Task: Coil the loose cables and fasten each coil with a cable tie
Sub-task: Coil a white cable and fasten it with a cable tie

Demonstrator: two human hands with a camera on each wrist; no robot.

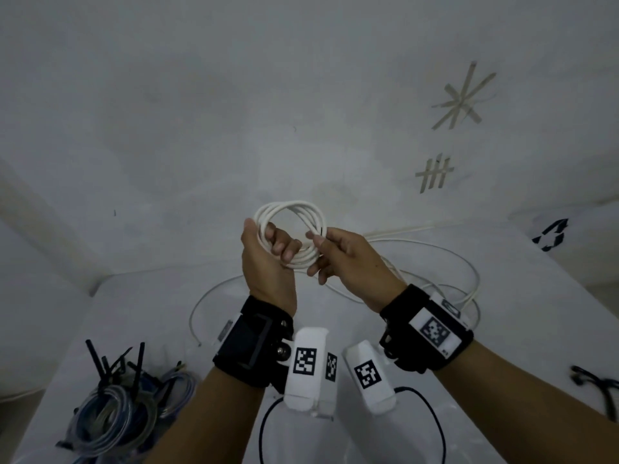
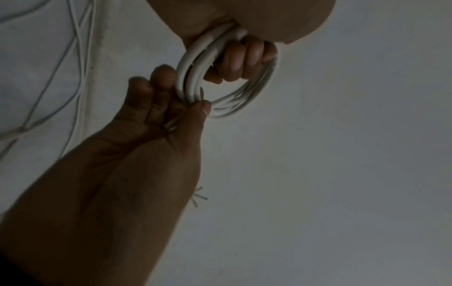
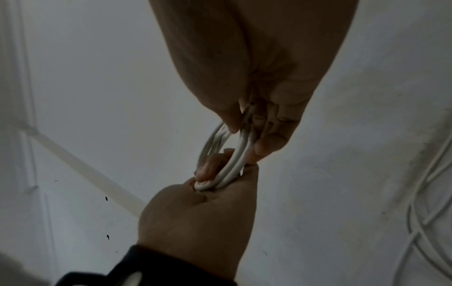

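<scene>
A white cable coil (image 1: pixel 288 209) of several loops is held up above the table. My left hand (image 1: pixel 278 249) grips its left side, fingers curled through the ring. My right hand (image 1: pixel 318 249) pinches the coil's right side between thumb and fingers. In the left wrist view the left hand's fingers (image 2: pixel 244 58) wrap the white coil (image 2: pixel 190 77), and the right hand (image 2: pixel 171 100) clamps its lower edge. The right wrist view shows the right hand (image 3: pixel 249 135) above and the left hand (image 3: pixel 208 183) below, both on the coil (image 3: pixel 234 160). The cable's loose tail (image 1: pixel 435 249) trails over the table to the right.
A pile of blue and clear coiled cables (image 1: pixel 117 413) with black ties sticking up lies at the front left. Loose black cable ties (image 1: pixel 596 386) lie at the right edge. A white bin with a recycling mark (image 1: pixel 552 236) stands far right. The wall rises just behind the table.
</scene>
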